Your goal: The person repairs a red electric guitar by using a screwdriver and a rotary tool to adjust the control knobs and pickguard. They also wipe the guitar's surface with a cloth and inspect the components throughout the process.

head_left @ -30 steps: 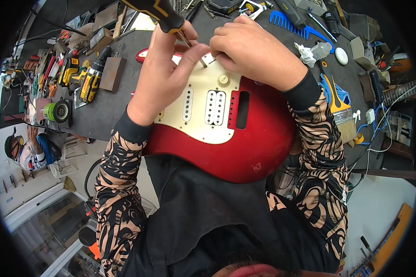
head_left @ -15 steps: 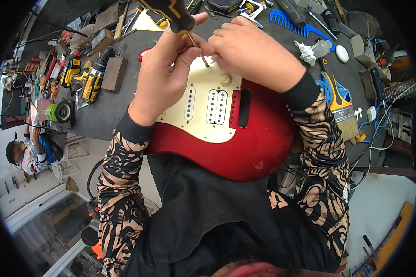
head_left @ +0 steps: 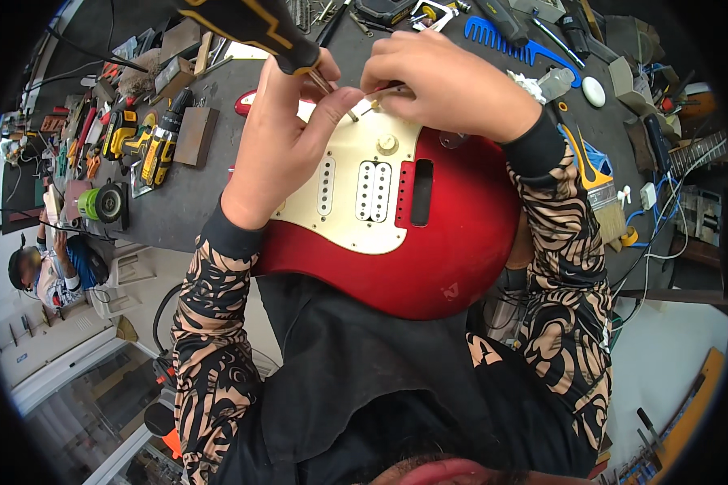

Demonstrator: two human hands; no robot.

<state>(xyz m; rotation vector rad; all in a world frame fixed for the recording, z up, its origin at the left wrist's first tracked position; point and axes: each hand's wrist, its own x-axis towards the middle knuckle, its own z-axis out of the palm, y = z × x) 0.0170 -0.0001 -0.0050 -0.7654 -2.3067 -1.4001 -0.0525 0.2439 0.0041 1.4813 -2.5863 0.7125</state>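
A red electric guitar body lies before me, its lower edge against my apron. Its cream pickguard carries white pickups and a cream knob. My left hand is closed on a screwdriver with a black and yellow handle, thumb and fingers at its shaft. The handle tilts up to the left; the tip is over the upper pickguard. Beside it, my right hand has its fingers curled together above the guitar's upper edge. A thin dark sliver shows by its fingertips, too small to name.
On the dark bench, a yellow and black drill and a metal block lie left. A blue comb, a white oval object and a paintbrush lie right. Another person is at the far left.
The screwdriver has shifted left, its tip moving away from the spot near the knob. My right fingers have curled and drawn apart from the left hand. The guitar has slid slightly left.
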